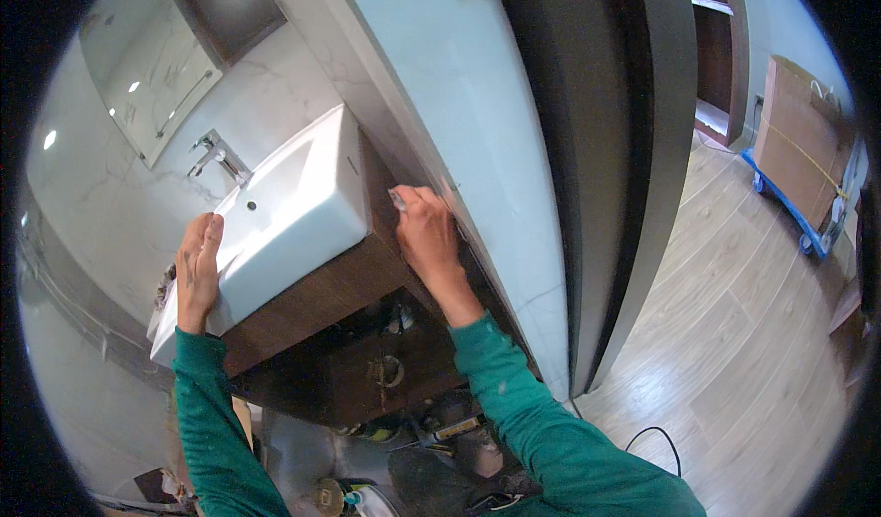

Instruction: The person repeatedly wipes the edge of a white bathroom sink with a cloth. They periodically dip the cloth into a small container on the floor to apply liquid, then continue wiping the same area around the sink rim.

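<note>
My left hand (196, 265) rests on the front rim of a white rectangular sink (317, 210), its fingers stretched out and held together. At the sink's right side, my right hand (428, 228) is closed, with a small whitish piece (396, 200) showing at its fingertips; its kind is too small to tell. That hand is beside the side of a dark brown wooden vanity cabinet (307, 306) under the sink, close to the wall edge. A chrome faucet (220, 156) stands at the back of the basin.
A mirror (138, 86) hangs on the marbled wall behind the sink. Below the cabinet lie a bottle (372, 501) and several loose items. To the right are a pale wall edge (514, 223), a dark door frame (615, 150), and a blue dolly (780, 200) carrying a cardboard box (803, 141).
</note>
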A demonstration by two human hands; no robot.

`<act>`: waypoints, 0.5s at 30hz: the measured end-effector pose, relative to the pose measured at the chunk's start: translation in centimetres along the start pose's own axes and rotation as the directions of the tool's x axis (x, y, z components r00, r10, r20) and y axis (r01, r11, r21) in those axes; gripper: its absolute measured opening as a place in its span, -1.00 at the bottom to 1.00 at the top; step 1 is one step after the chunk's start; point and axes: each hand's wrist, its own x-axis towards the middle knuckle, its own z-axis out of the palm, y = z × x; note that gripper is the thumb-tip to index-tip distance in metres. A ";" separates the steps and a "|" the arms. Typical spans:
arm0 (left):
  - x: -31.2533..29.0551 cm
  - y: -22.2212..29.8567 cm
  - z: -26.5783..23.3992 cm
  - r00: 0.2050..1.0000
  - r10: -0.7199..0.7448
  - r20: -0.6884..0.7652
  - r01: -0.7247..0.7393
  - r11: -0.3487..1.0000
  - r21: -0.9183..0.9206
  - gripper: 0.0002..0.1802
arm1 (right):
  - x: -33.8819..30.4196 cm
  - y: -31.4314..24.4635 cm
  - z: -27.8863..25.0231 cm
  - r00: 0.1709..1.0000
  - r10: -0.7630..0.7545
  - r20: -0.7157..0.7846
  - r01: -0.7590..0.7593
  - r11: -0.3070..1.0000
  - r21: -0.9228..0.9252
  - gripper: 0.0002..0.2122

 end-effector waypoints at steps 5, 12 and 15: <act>0.1 -0.1 0.4 0.999 0.038 -0.029 -0.037 0.999 0.039 -0.17 | 5.0 3.9 7.5 0.997 0.078 0.012 -0.078 0.975 0.206 -0.83; 0.0 0.7 0.2 1.000 0.011 -0.019 -0.010 0.999 0.049 -0.18 | 6.9 6.2 11.6 0.973 0.190 0.133 -0.231 0.848 0.477 -0.78; 0.1 0.8 0.6 0.998 0.028 -0.061 -0.026 0.999 0.030 -0.20 | 5.4 6.9 11.2 0.983 0.135 0.122 -0.180 0.833 0.524 -0.77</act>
